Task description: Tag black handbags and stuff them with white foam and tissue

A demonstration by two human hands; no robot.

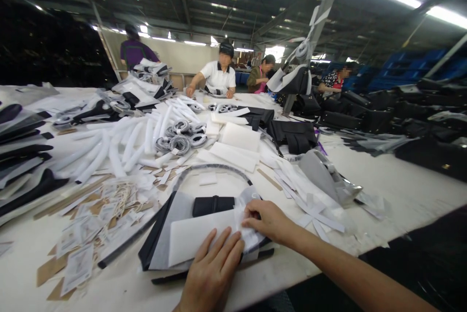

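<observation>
A black handbag (157,239) lies flat in front of me, partly covered in pale translucent wrapping, its wrapped handle (215,167) arching away from me. Across the bag is a white foam sheet (193,236). My left hand (215,268) lies on the near part of this sheet, fingers stretched out. At the sheet's right end, my right hand (264,222) is closed, thumb and fingers pinching thin translucent wrapping (251,239). Its fingertips partly hide what they grip. Above the sheet a black strap piece (213,206) shows on the bag.
Tags with strings (80,263) and white foam tubes (124,147) are heaped to the left. Coiled grey straps (180,144) and foam sheets (237,144) lie beyond the bag. A post (292,103) rises behind. Co-workers, one in a white shirt (219,76), are across the table.
</observation>
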